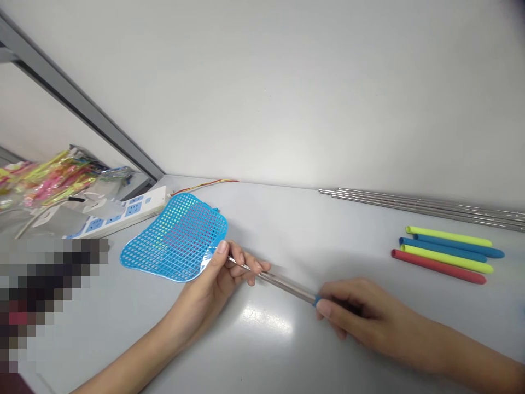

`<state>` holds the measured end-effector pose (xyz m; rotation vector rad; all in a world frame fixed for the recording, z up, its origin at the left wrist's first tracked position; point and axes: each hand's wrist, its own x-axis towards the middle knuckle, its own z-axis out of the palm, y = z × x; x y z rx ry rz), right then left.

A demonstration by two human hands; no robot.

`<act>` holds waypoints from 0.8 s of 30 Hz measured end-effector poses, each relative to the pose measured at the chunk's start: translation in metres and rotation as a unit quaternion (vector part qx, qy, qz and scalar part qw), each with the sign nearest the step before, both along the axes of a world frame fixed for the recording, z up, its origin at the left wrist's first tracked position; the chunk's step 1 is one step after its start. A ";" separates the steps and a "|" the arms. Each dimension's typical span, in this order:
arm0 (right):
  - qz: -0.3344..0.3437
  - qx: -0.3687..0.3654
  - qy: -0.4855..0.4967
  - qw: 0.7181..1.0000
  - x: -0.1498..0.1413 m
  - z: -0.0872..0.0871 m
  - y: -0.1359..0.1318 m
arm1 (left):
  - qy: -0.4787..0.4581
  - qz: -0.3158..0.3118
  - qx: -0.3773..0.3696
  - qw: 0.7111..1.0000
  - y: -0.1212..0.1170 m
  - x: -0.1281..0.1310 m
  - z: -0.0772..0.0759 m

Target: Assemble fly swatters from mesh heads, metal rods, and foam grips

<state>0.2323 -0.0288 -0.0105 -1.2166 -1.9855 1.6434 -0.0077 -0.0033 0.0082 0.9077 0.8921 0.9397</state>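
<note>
Head view: my left hand (213,279) pinches the edge of a blue plastic fly swatter head (176,238) along with the thin end of a steel rod (283,283). My right hand (353,312) is closed around the rod's other end, just behind a blue sleeve (316,300). The swatter head sits over the white tabletop (287,230), beside a power strip (123,213). Off to the right lie more steel rods (422,205) and colored foam tubes (447,254).

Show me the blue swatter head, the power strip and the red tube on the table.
Blue swatter head (176,238): head view, on its plastic mesh.
Power strip (153,198): head view, on its white casing.
Red tube (438,267): head view, on its middle.
</note>
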 end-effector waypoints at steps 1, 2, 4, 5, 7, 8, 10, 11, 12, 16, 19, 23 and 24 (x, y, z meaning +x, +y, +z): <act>0.001 0.002 0.001 1.000 0.000 0.000 0.000 | -0.002 0.000 0.000 1.000 0.000 0.000 0.000; 0.002 0.005 0.001 1.000 0.000 0.000 0.000 | -0.003 0.001 0.000 1.000 0.000 0.000 0.000; 0.002 0.007 0.000 1.000 0.000 -0.001 0.000 | -0.004 0.003 0.000 1.000 0.000 0.001 0.000; 0.003 0.008 -0.001 1.000 0.000 0.000 0.000 | -0.003 0.003 0.000 1.000 0.000 0.002 0.001; 0.004 0.007 -0.002 1.000 0.000 0.000 0.000 | -0.003 0.002 0.001 1.000 0.000 0.002 0.001; 0.004 0.008 -0.002 1.000 0.000 0.000 0.000 | -0.003 0.002 0.001 1.000 0.000 0.003 0.001; 0.006 0.011 -0.001 1.000 -0.001 0.000 0.001 | -0.005 0.002 0.001 1.000 0.001 0.003 0.001; 0.008 0.012 0.000 1.000 -0.001 0.000 0.001 | -0.005 0.001 0.001 1.000 0.001 0.003 0.001; 0.009 0.014 0.001 1.000 -0.001 0.000 0.001 | -0.004 0.001 0.002 1.000 0.001 0.003 0.000; 0.008 0.012 -0.002 1.000 0.000 -0.001 0.000 | -0.003 -0.001 0.002 1.000 0.000 0.002 0.000; 0.007 0.009 -0.004 1.000 0.000 0.000 0.000 | -0.002 -0.002 0.002 1.000 0.000 0.002 0.001; 0.005 0.007 -0.006 1.000 0.000 0.001 -0.001 | -0.002 -0.001 -0.001 1.000 0.000 0.001 0.002; 0.005 0.006 -0.007 1.000 0.000 0.001 -0.001 | -0.002 0.001 -0.003 1.000 0.000 0.001 0.002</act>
